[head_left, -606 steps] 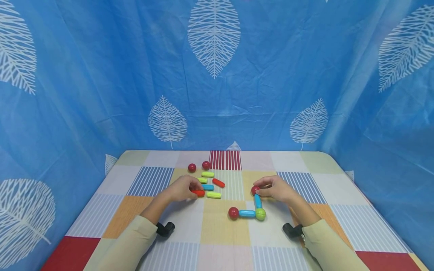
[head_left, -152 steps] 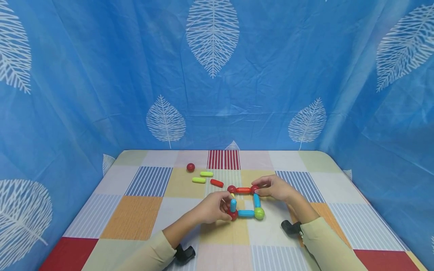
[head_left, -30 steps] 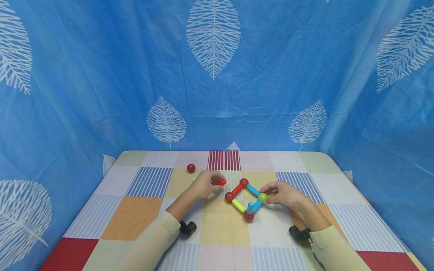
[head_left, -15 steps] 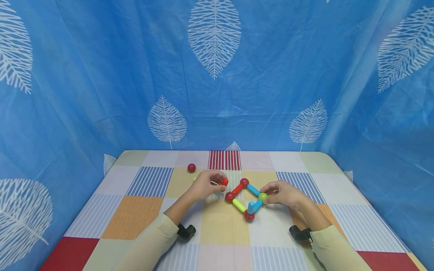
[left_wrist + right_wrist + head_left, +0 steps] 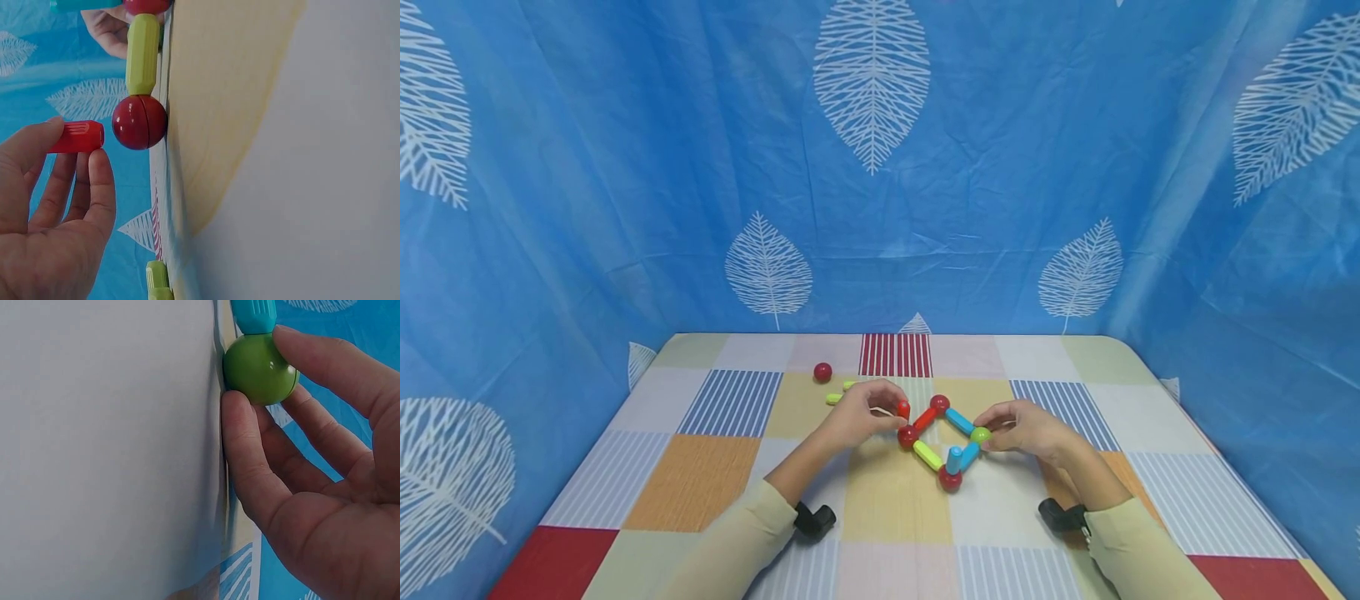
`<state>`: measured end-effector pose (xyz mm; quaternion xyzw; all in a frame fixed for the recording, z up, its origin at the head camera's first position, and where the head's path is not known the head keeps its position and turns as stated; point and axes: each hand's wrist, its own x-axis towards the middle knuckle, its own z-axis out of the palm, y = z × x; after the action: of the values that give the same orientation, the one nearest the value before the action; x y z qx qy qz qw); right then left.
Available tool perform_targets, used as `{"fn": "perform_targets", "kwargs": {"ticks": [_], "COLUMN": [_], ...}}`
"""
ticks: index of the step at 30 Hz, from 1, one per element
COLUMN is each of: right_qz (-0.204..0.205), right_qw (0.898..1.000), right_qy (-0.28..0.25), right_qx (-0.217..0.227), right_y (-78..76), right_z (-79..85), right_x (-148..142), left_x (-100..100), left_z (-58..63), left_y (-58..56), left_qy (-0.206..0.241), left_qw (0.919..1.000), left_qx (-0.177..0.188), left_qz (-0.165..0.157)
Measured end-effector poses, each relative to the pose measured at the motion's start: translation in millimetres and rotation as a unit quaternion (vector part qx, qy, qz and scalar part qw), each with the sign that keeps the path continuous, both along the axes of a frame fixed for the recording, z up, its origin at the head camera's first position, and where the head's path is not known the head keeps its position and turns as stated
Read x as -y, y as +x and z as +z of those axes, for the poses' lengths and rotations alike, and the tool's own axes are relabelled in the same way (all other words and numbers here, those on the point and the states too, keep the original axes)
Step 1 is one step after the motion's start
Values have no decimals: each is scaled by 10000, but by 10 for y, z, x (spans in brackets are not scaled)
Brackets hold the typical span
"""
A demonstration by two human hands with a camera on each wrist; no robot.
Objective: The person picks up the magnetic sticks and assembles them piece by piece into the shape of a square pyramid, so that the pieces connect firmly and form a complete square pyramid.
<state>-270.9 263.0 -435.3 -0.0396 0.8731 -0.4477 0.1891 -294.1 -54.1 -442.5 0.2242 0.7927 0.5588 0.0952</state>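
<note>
A four-sided frame of toy rods and balls lies on the table. Its left corner is a red ball (image 5: 907,437), its right corner a green ball (image 5: 981,437). Between thumb and fingers my left hand (image 5: 859,415) pinches a red rod (image 5: 78,136), held upright just above the left red ball; a small gap shows in the left wrist view. My right hand (image 5: 1033,432) pinches the green ball, with thumb and fingertips around it in the right wrist view. A blue rod (image 5: 954,460) stands upright on the front red ball (image 5: 950,479).
Behind my left hand lie yellow-green rods (image 5: 833,399), partly hidden by it. A loose red ball (image 5: 823,372) rests farther back. The patchwork tablecloth (image 5: 895,508) covers the table, and a blue leaf-print curtain (image 5: 955,250) surrounds its back and sides.
Over the last second, my left hand has turned the red rod upright and brought it right, over the left ball. Earlier, the open chain became a closed frame, later turned. The right hand stays put.
</note>
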Motion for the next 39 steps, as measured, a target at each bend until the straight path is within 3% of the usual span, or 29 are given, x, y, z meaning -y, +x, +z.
{"fn": "perform_targets", "kwargs": {"ticks": [22,26,34,39], "right_qz": [7,-4,287,338], "right_qw": [9999,9999,9984,9938], "right_qy": [-85,-90,217,574], "right_qx": [74,64,-427,-895], "right_y": [-4,-3,-33,-129], "right_z": [14,20,51,57], "right_x": [33,48,64,74], "left_x": [-75,-51,-9,4], "left_z": [-10,3,12,30], "left_y": [15,14,6,-6], "left_qy": [-93,-270,-1243,-1252], "left_qw": [9997,9992,9906,9865], "left_qx": [151,199,225,408], "left_qz": [-143,-203,-521,-969]}}
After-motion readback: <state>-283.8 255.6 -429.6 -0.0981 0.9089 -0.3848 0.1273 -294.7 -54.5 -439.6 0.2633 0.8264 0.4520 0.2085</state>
